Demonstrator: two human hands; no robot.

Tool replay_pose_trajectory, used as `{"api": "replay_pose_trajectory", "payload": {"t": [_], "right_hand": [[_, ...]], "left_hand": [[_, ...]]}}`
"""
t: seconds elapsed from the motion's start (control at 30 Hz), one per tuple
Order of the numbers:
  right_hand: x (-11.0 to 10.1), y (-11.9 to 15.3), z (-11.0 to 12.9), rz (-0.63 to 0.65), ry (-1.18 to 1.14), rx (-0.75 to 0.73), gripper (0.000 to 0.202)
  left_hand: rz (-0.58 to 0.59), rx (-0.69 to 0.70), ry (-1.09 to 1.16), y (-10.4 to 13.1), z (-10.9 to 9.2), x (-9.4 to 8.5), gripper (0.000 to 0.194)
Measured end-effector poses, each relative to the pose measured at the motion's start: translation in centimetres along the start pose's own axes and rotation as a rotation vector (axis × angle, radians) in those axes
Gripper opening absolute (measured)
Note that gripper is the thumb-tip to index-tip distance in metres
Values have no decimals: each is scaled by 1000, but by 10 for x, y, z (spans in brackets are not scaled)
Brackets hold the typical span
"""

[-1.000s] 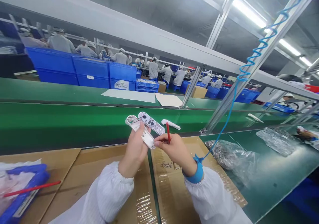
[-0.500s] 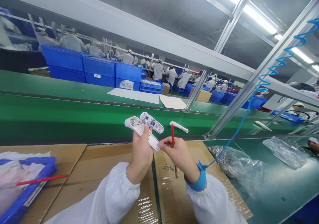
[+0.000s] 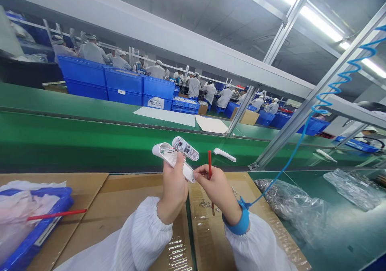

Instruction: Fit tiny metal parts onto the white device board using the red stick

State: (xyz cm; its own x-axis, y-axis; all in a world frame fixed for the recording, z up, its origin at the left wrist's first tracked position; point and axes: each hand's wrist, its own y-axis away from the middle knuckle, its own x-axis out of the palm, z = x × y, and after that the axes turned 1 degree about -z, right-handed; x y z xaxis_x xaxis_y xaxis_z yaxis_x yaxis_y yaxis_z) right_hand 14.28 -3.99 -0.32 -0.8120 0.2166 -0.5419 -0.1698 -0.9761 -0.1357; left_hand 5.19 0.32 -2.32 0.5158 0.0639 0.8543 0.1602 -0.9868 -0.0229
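My left hand [image 3: 175, 186] is closed round an opened white plastic housing [image 3: 164, 149], held tilted above the cardboard. A circuit board [image 3: 186, 148] lies over its upper side, joined by thin wires, close to my left thumb. My right hand [image 3: 212, 184] has a thin red stick with a dark tip [image 3: 210, 158] tucked upright between its fingers. The right thumb and index finger pinch at the lower end of the housing; whether a small part is between them I cannot make out. Small metal pieces [image 3: 205, 203] lie scattered on the cardboard beneath my right hand.
A white housing [image 3: 224, 155] lies on the green conveyor belt [image 3: 75, 142]. To the left stands a blue tray [image 3: 33, 235] with a red stick [image 3: 57, 214] across it. Clear bags [image 3: 289, 202] lie at right. A blue coiled cord [image 3: 289, 162] runs to my right wrist strap.
The view has shifted slightly. The white housing on the belt has moved a little to the right. Both hands keep nearly the same pose, right fingertips still at the housing's lower end.
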Motion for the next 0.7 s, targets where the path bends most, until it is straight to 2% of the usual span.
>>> {"api": "replay_pose_trajectory", "payload": {"t": [0.23, 0.53, 0.7], "right_hand": [[7, -7, -5, -19, 56, -54, 4], [5, -14, -11, -3, 123, -102, 6], [0, -15, -14, 2, 142, -161, 6]], "left_hand": [[25, 42, 35, 2, 1, 0, 32], [53, 5, 19, -5, 5, -5, 33], [105, -97, 31, -9, 3, -5, 37]]}}
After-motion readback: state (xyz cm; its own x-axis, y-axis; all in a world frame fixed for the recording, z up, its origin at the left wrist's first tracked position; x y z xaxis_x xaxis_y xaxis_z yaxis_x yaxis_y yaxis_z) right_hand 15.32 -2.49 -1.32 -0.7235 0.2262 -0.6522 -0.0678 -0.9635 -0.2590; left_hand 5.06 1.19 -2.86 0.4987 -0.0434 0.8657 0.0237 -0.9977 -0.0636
